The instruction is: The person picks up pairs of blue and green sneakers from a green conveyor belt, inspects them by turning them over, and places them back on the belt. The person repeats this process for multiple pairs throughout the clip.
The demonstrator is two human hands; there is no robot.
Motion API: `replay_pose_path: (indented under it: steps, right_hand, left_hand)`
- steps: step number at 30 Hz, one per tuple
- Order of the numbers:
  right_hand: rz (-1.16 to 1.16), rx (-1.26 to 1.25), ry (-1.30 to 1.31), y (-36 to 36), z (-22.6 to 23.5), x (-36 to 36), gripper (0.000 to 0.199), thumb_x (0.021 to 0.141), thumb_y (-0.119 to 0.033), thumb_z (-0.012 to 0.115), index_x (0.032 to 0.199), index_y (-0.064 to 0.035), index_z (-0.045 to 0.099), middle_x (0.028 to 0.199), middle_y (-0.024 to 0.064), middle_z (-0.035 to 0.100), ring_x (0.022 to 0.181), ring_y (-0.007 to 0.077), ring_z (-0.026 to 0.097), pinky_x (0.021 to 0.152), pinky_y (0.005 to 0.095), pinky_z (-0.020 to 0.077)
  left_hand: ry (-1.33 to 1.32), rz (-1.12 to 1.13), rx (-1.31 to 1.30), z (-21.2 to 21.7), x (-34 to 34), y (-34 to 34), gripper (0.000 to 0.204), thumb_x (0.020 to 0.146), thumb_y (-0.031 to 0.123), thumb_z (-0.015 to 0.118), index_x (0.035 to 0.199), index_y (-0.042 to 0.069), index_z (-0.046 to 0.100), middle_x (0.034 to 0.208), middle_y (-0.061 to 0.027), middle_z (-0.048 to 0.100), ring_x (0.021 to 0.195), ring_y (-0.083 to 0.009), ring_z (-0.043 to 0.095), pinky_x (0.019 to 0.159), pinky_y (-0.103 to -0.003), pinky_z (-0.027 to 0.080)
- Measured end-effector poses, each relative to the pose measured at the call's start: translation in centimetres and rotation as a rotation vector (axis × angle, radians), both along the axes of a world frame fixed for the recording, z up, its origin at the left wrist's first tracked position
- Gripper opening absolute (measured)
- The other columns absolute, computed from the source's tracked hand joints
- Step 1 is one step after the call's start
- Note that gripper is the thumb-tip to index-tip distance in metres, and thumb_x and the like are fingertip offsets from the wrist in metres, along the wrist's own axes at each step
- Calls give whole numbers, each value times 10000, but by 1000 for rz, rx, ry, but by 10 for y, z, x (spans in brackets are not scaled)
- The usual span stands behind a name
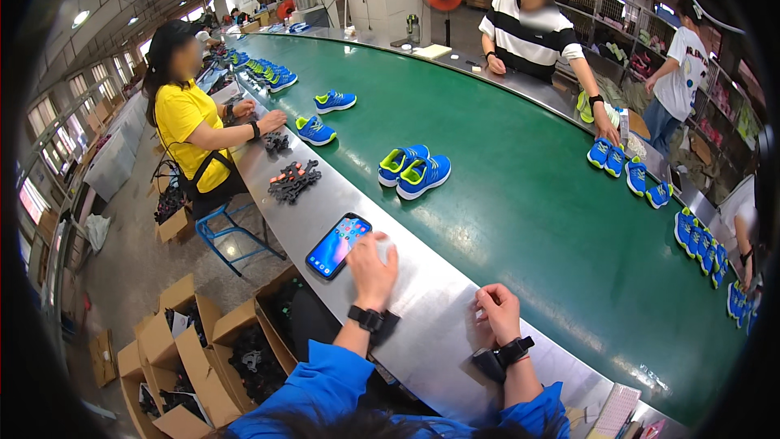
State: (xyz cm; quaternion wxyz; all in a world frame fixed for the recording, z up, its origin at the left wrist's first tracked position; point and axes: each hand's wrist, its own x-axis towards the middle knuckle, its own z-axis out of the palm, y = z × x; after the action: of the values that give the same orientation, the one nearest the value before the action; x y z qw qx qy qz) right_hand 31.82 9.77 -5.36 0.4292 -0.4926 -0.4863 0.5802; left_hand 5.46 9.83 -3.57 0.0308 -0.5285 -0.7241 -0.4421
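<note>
A smartphone (331, 249) with a lit screen full of app icons lies on the metal ledge. My left hand (372, 270) is over its right edge, fingers stretched out and holding nothing; whether a fingertip touches the screen I cannot tell. Farther right, my right hand (499, 309) rests at the ledge with its fingers loosely curled, and nothing shows in them. Beyond both hands, a pair of blue shoes (422, 180) with lime linings and white soles stands on the green belt (504, 232). Dark wristbands are on both my wrists.
Black plastic pieces (294, 182) are heaped left of the phone. Cardboard boxes (195, 358) of dark parts stand below the ledge. A person in yellow (191, 118) sits at left; another in stripes (532, 36) reaches toward shoes (605, 156) across the belt. More shoes line its far right.
</note>
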Motion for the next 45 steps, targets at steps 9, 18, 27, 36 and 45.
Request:
replay_pose_path:
  steps: [9,18,27,36,45]
  right_hand:
    - [-26,-42,-42,0,-3,3,160,904,-176,681,922,-18,667,728,7,648,612,64,576,505,224,458]
    - [-18,-44,-39,-3,0,5,183,892,-217,692,908,-37,670,712,-8,643,555,56,551,480,217,411]
    - [-17,-23,-63,-3,-9,8,160,889,-191,691,903,-32,676,714,-6,643,566,59,554,495,223,439]
    - [-6,14,-30,-1,-15,9,143,912,-161,672,932,-19,676,774,7,673,673,58,598,530,231,481]
    - [4,-13,-91,0,-20,-2,140,914,-157,662,934,-19,663,755,1,666,657,61,603,538,229,493]
  left_hand:
    - [106,190,-310,-2,-44,1,670,864,351,666,1365,36,354,1323,-154,553,1381,-316,378,1131,-626,79]
    - [-67,258,-150,1,-43,-5,535,827,258,696,1249,84,418,1056,-53,606,1092,-231,562,1059,-561,202]
    - [-832,-337,17,-19,71,4,224,894,107,667,1064,51,533,924,-31,621,904,-122,597,732,-267,476]
    - [-1064,-620,-263,-35,145,46,98,950,136,613,943,45,577,679,19,567,599,-59,538,508,-224,414]
    - [-602,-569,-345,-31,136,46,166,908,263,618,944,101,626,665,-48,638,611,-224,631,562,-364,470]
